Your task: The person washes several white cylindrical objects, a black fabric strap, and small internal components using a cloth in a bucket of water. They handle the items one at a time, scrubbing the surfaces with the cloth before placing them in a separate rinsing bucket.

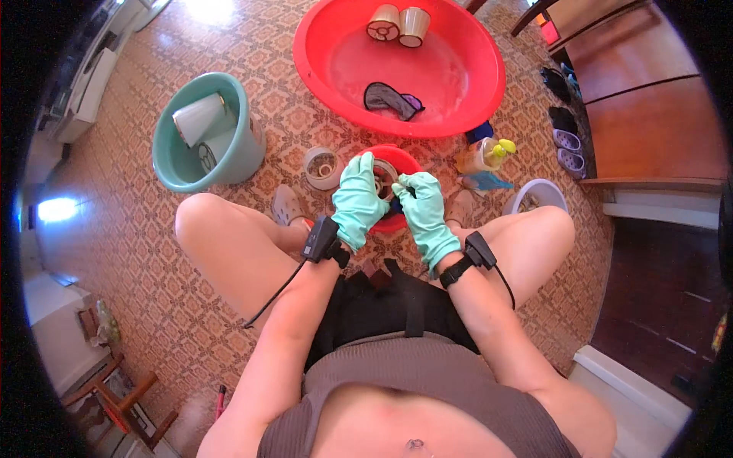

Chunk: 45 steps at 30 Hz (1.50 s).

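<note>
Both hands wear mint-green rubber gloves. My left hand (357, 200) grips a round white cylindrical filter part (384, 174) over a small red bowl (397, 156) between my knees. My right hand (422, 208) is closed beside it, pinching something small and dark against the part; what it is cannot be made out. A similar white ring-shaped part (323, 167) lies on the patterned floor just left of the bowl.
A big red basin (397, 65) ahead holds soapy water, a dark cloth (391, 100) and two beige cylinders (398, 24). A teal bucket (200, 131) at left holds more white parts. A yellow-capped bottle (482, 154), white container (536, 197), sandals and wooden steps are at right.
</note>
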{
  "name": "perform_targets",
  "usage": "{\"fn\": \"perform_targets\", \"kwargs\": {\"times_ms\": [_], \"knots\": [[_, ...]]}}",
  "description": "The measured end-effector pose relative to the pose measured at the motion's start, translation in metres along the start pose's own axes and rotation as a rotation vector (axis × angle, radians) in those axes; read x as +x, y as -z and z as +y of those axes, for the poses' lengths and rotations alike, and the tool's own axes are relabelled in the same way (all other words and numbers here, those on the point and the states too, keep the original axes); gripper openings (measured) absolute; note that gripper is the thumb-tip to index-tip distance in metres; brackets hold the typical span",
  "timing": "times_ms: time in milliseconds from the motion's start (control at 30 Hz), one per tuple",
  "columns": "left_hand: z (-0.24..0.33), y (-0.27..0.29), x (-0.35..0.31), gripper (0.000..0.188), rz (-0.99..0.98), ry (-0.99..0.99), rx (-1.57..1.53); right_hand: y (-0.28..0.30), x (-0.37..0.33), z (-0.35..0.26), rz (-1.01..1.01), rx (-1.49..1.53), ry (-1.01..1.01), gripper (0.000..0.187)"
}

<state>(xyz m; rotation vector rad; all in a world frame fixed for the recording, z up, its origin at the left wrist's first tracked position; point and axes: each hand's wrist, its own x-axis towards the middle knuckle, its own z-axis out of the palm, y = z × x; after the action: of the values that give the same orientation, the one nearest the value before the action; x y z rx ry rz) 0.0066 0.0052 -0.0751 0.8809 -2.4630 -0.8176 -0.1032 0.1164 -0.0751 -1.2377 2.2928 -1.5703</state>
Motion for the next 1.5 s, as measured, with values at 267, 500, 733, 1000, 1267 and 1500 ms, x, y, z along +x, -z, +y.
{"fn": "perform_targets", "kwargs": {"times_ms": [267, 500, 733, 1000, 1267, 1500], "knots": [[-0.002, -0.01, 0.001, 0.102, 0.032, -0.034, -0.037, 0.003, 0.017, -0.021, -0.022, -0.056, 0.083, 0.013], [-0.002, -0.008, 0.003, 0.101, 0.075, -0.097, 0.036, -0.014, 0.056, -0.004, -0.172, 0.025, -0.059, 0.009], [-0.009, -0.007, -0.003, 0.1, 0.007, 0.001, 0.002, -0.02, 0.033, -0.001, -0.102, 0.178, -0.142, 0.01], [0.007, -0.006, 0.01, 0.092, 0.005, -0.031, -0.09, -0.024, 0.078, -0.005, -0.217, 0.104, -0.169, 0.008], [-0.003, 0.003, 0.001, 0.095, -0.075, -0.039, -0.076, -0.008, 0.033, 0.004, -0.168, 0.193, -0.195, 0.006], [-0.014, 0.029, 0.023, 0.107, -0.214, -0.296, -0.123, -0.006, 0.05, 0.019, -0.206, 0.542, -0.654, 0.015]]}}
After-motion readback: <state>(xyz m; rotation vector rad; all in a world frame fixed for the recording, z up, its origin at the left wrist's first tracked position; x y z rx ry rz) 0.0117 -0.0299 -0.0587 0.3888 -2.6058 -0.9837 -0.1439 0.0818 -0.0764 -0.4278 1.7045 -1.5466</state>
